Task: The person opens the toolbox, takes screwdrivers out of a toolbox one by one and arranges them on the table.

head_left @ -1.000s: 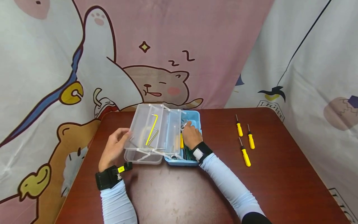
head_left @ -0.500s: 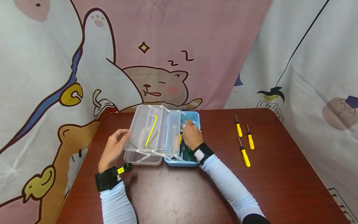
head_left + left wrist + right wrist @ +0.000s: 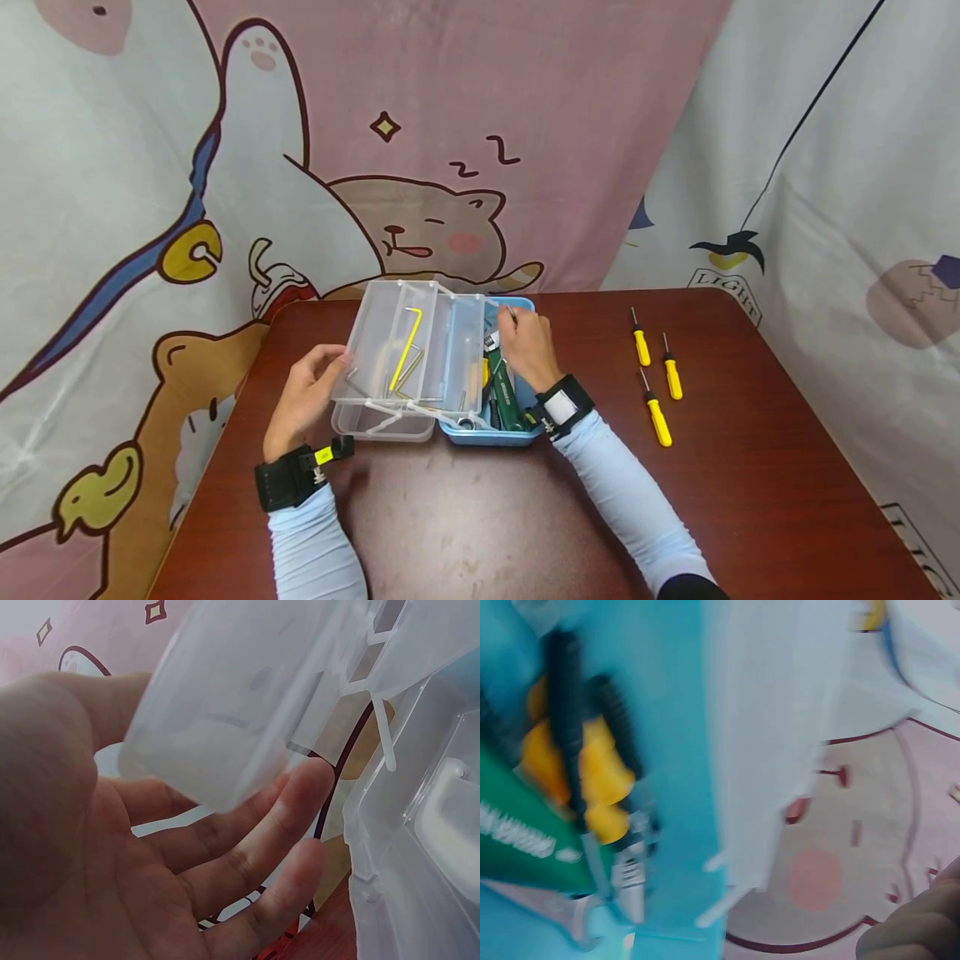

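Note:
My left hand (image 3: 303,396) holds the outer edge of the clear plastic tray (image 3: 457,312), thumb and fingers around its corner in the left wrist view. A yellow hex key (image 3: 408,350) and several metal hex keys lie in it. Beside the tray, my right hand (image 3: 528,346) is over the light-blue toolbox (image 3: 491,439), fingers curled. A small dark metal piece (image 3: 513,314) shows at its fingertips; its kind is mostly hidden. Inside the box are a green tool with white lettering (image 3: 517,832), black-and-yellow handles (image 3: 604,761) and an open-ended wrench (image 3: 581,922).
Three yellow-handled screwdrivers lie apart on the table's right: a back one (image 3: 641,343), another (image 3: 672,375) and a front one (image 3: 657,417). The box's clear lid (image 3: 352,425) shows beneath the tray on the left. A printed cloth (image 3: 600,150) hangs behind the table.
My right hand has come up from among the tools and shifted slightly right, uncovering more of the green tool. My left hand and the tray stay in place.

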Demonstrator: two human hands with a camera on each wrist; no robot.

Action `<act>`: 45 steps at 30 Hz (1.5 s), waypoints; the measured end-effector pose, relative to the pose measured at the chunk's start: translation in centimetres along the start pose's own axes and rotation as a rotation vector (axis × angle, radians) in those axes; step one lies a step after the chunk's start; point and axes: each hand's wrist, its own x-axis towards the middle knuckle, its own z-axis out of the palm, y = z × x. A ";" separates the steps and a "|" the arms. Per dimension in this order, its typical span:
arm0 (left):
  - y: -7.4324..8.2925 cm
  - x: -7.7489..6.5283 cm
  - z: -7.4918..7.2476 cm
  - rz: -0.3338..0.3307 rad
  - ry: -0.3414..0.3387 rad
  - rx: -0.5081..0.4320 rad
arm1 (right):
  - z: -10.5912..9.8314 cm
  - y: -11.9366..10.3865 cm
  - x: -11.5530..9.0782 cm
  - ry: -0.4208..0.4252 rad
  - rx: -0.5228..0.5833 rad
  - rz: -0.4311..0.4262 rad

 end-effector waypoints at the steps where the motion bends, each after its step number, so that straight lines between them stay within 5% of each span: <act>1: 0.0 0.0 0.0 -0.001 0.001 -0.003 | -0.5 -0.2 0.1 0.023 0.030 -0.014; 11: 0.3 0.3 0.2 -0.012 -0.003 -0.018 | -7.2 -1.4 -0.1 0.202 0.253 -0.057; 22: 0.1 0.4 0.9 0.002 -0.019 -0.008 | -15.1 2.4 -3.1 0.354 0.634 0.000; 29: -0.1 0.5 1.0 0.003 -0.014 -0.018 | -17.9 4.6 -5.8 0.458 0.405 0.104; 35: -0.2 0.4 0.9 0.015 -0.004 -0.008 | -19.9 5.3 -6.6 0.525 0.299 0.104; 40: -0.2 0.4 0.7 0.021 0.004 0.010 | -22.2 6.1 -6.8 0.597 0.065 0.180; 45: -0.3 0.4 0.6 0.040 0.017 0.025 | -24.6 7.8 -7.0 0.459 -0.215 0.320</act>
